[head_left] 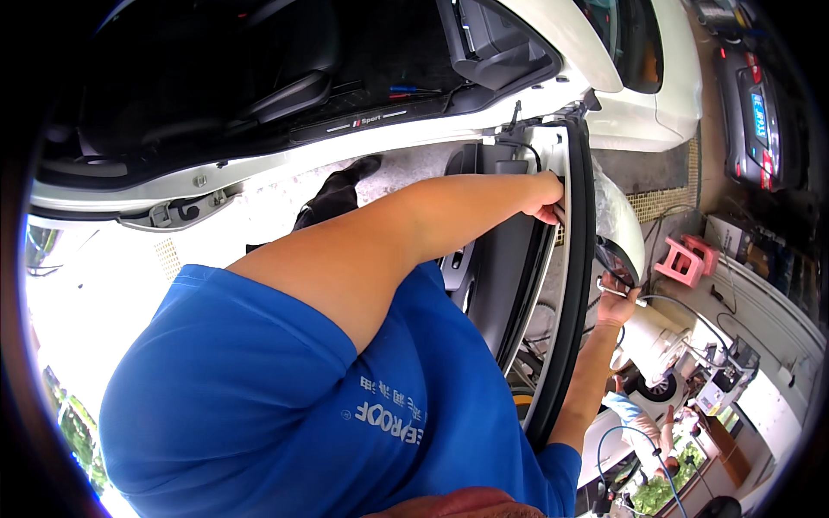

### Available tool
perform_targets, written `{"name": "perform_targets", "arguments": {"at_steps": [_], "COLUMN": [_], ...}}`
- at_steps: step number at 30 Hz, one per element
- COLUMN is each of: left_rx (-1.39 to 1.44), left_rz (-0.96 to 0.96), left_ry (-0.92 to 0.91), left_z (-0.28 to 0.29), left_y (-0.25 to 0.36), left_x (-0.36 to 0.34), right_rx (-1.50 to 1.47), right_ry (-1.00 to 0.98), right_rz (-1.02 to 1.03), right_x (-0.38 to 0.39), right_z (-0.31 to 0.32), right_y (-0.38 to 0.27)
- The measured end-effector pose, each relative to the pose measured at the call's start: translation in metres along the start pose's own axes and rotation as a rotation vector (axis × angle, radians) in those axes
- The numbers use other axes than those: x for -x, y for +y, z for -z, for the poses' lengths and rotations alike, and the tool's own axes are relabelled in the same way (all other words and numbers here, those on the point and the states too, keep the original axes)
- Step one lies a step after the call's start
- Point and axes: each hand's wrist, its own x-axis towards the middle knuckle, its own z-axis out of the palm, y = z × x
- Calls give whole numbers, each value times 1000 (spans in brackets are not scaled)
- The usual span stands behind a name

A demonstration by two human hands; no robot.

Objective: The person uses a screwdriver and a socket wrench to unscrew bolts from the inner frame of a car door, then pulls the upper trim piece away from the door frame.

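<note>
A white car door (553, 285) stands wide open in front of me, with a black seal strip (580, 259) along its edge. My left hand (544, 198) reaches over the inner panel to the window edge, fingers curled in. What they pinch, if anything, is hidden. On the door's outer side is a white side mirror (623, 220), partly covered by wrinkled clear film. Just below its dark glass, my right hand (617, 304) is closed around a slim silver tube-shaped piece (608, 286), its ends showing past the fingers.
Behind the door lies the dark car interior, a blue-handled screwdriver (413, 89) near its sill (345, 123). To the right are a pink stool (682, 261), a dark parked car (753, 121), cables (691, 315) and a white machine (721, 388). A person (643, 432) is farther off at lower right.
</note>
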Motion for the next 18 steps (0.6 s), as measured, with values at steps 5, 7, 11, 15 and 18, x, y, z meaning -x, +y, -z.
{"name": "perform_targets", "arguments": {"at_steps": [5,7,11,15,18], "left_rx": [-25,-24,13,21,-1], "left_rz": [11,37,68,38,16], "left_ry": [10,20,20,-15,-24], "left_z": [2,1,0,1,2], "left_y": [-1,-1,3,5,1], "left_x": [-5,-7,-5,4,1], "right_rx": [-4,-2,12,27,26], "right_ry": [-49,-56,-39,-34,-9], "right_rz": [-7,-19,-17,-22,-22], "right_x": [-5,-3,-3,-4,-4], "right_z": [3,5,4,5,4], "right_y": [-1,0,0,-1,-1]}}
